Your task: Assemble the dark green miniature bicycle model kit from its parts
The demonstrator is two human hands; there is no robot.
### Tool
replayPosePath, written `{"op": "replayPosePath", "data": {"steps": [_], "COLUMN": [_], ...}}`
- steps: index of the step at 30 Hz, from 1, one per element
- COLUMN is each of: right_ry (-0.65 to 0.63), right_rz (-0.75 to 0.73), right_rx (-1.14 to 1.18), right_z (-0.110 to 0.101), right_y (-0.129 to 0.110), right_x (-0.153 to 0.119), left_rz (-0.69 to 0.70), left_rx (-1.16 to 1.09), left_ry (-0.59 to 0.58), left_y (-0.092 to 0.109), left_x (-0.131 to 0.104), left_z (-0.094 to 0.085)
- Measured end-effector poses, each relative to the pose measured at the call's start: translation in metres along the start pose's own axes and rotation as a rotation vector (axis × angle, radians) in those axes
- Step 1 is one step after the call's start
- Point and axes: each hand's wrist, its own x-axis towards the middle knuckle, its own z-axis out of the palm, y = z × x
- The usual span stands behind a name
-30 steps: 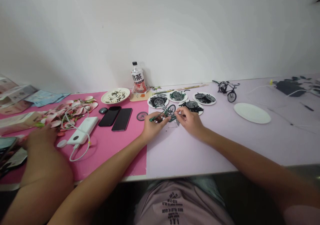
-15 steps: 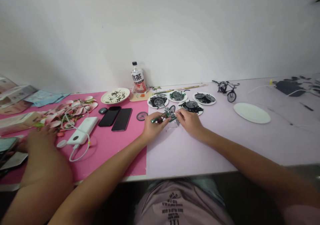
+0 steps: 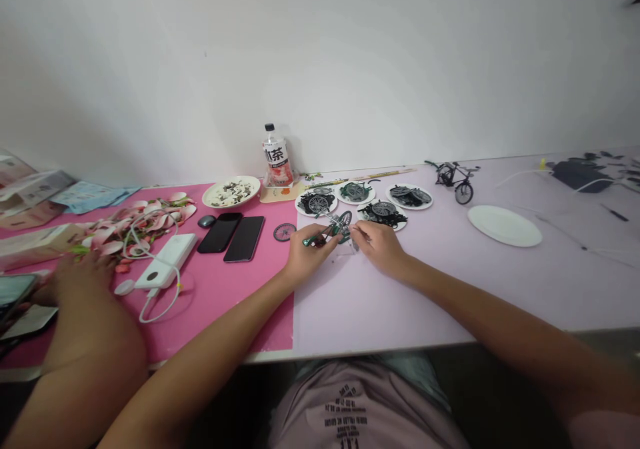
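My left hand (image 3: 309, 252) is closed round a small green model bicycle (image 3: 343, 223), held just above the table with a wheel showing between my hands. At the bicycle's right side, the fingers of my right hand (image 3: 376, 241) are pinched together; whatever they grip is too small to make out. A loose dark wheel (image 3: 285, 232) lies on the pink mat left of my left hand. Behind the hands stand several small plates of parts, among them a front plate of black parts (image 3: 384, 213) and a plate of green parts (image 3: 355, 192).
A finished-looking black model bicycle (image 3: 454, 177) stands at back right, near a white plate (image 3: 505, 226). On the left are two phones (image 3: 244, 238), a power bank (image 3: 165, 262) and petals (image 3: 145, 226). A bottle (image 3: 277, 159) stands behind. Another person's arm (image 3: 93, 322) rests at far left.
My right hand has shifted very slightly at the bicycle. My left hand keeps its hold, and the things on the table stay put.
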Motion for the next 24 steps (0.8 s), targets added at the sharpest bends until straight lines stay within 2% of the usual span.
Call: {"op": "replayPosePath", "data": {"steps": [8, 15, 24], "right_ry": [0.045, 0.061, 0.074], "right_rz": [0.043, -0.054, 0.038], "right_rx": [0.054, 0.040, 0.088], "right_z": [0.0020, 0.0026, 0.0067], "right_y": [0.0026, 0.0024, 0.0064], "right_x": [-0.0008, 0.0010, -0.0008], "left_rz": [-0.026, -0.027, -0.033], "left_rx": [-0.002, 0.017, 0.026], "left_ry": [0.005, -0.011, 0.002], "left_y": [-0.0018, -0.0019, -0.0032], "left_x": [-0.0003, -0.0010, -0.0011], "left_z": [-0.0003, -0.0003, 0.0002]}}
